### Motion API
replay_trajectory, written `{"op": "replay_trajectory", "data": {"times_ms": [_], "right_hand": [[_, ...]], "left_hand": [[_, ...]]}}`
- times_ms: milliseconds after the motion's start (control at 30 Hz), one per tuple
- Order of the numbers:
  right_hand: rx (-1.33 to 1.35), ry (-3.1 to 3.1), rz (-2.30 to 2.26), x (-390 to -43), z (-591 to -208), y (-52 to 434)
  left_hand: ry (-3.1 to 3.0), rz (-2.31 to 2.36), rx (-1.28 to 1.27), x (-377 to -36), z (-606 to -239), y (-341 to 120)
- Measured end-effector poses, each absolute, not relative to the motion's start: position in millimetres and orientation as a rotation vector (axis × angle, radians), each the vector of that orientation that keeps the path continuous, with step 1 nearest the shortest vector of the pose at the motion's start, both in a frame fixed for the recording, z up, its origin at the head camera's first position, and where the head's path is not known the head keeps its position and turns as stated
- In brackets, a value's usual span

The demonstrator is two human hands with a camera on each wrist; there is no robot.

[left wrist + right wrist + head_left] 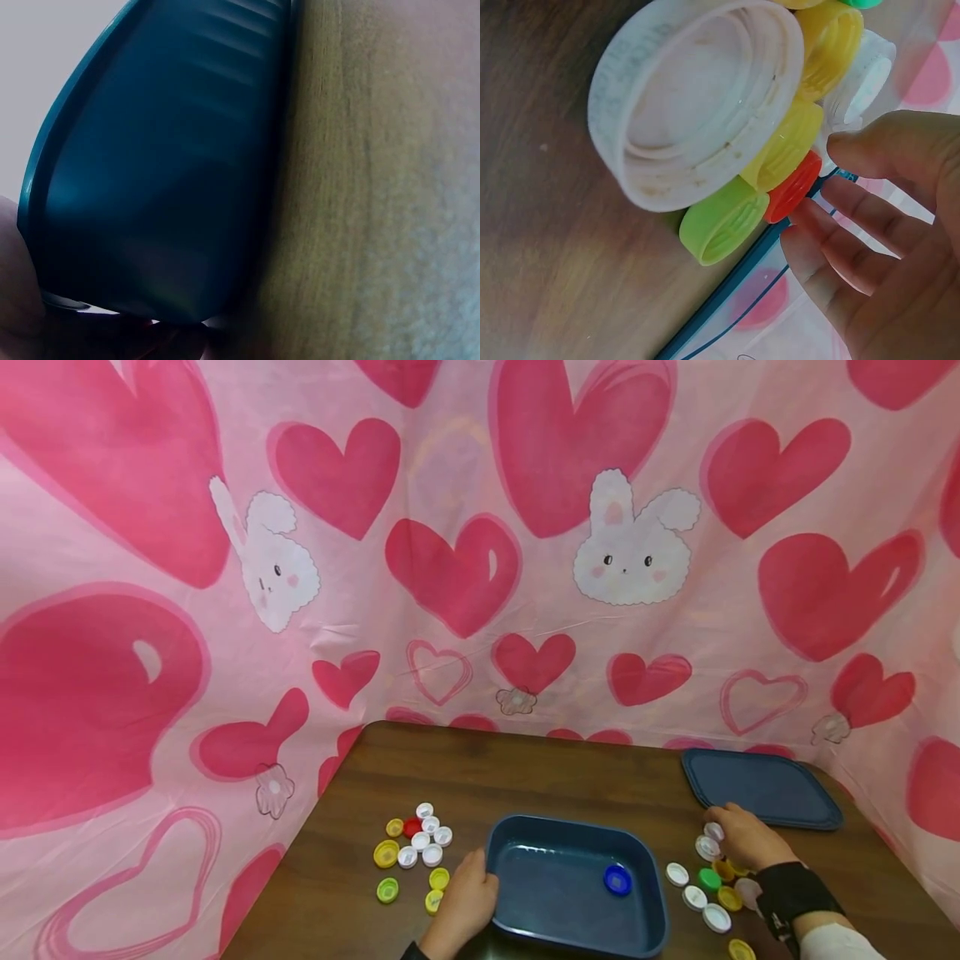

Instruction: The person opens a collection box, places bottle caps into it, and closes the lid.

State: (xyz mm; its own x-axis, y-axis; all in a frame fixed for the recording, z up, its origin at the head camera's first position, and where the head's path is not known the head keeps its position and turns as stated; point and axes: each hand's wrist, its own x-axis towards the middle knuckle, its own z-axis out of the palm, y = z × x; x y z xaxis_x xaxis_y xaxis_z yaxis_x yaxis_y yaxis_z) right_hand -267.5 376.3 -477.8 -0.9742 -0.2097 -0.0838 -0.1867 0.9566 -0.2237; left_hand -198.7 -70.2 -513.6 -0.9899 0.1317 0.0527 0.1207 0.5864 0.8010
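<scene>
A dark blue plastic box (558,935) stands in the middle of the table, with one blue bottle cap (618,880) inside. My left hand (467,897) grips its left wall by the rim; the left wrist view shows the box wall (157,172) close up. To the right of the box, my right hand (750,837) reaches over a group of loose caps. Its thumb and fingers are spread beside a red cap (795,187) and clear white caps. Nearer that wrist camera lie a large white cap (697,105), a light green cap (724,221) and yellow caps.
Left of the box lies another group of caps, with several white caps (422,841), a red cap (412,827), yellow caps and a green cap (387,890). A dark blue lid or tray (761,785) lies at the back right. A heart-patterned cloth (450,568) hangs behind the table.
</scene>
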Motion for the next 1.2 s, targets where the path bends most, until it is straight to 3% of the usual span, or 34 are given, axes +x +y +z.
{"op": "replay_trajectory", "data": {"times_ms": [800,1200], "right_hand": [[-0.283,2.951,-0.304,-276.8,-482.4,375.1],[-0.458,3.060,-0.349,-282.7,-490.2,379.3]], "left_hand": [[2.771,1.399,0.180,-199.0,-514.1,-69.1],[2.808,1.384,0.209,-198.0,-512.9,-67.7]]}}
